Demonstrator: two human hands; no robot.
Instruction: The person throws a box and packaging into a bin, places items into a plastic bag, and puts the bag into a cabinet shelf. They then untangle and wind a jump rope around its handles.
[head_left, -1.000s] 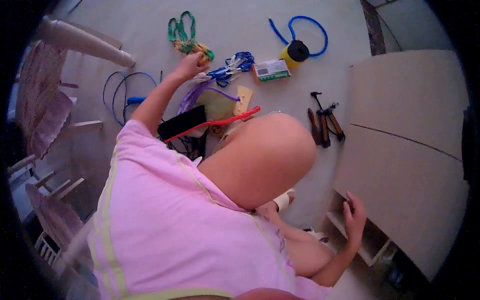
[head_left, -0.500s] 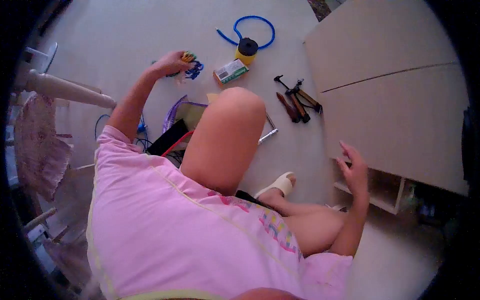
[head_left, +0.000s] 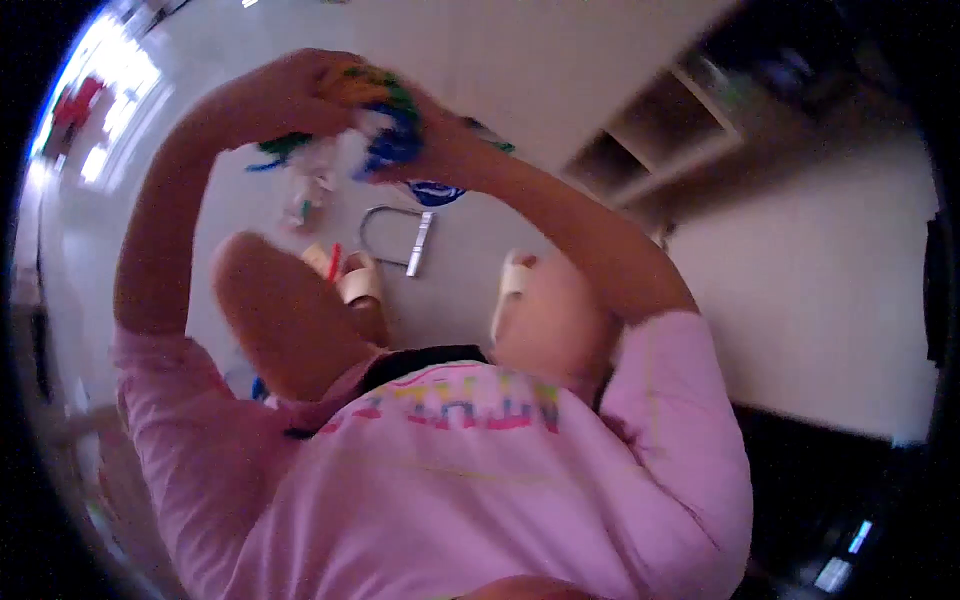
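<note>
Both of my hands are raised together at the upper left of the head view. My left hand [head_left: 305,95] is closed around a tangled bundle of orange, green and blue strands [head_left: 395,125]; its exact kind is blurred. My right hand [head_left: 440,135] grips the bundle's other side, its fingers partly smeared by motion. Dark green and blue strands [head_left: 280,152] show below my left wrist. Beneath them is a pale, see-through item [head_left: 310,190], too blurred to name.
A metal U-lock [head_left: 420,243] lies on the floor between my knees and hands. Something blue and white [head_left: 437,192] is partly hidden behind my right forearm. A wooden cabinet with open compartments [head_left: 655,130] stands at the upper right. Cream slippers [head_left: 360,284] are on my feet.
My view has turned and my legs are now both in front. My right hand, open and away from things before, has come over to the bundle that my left hand holds.
</note>
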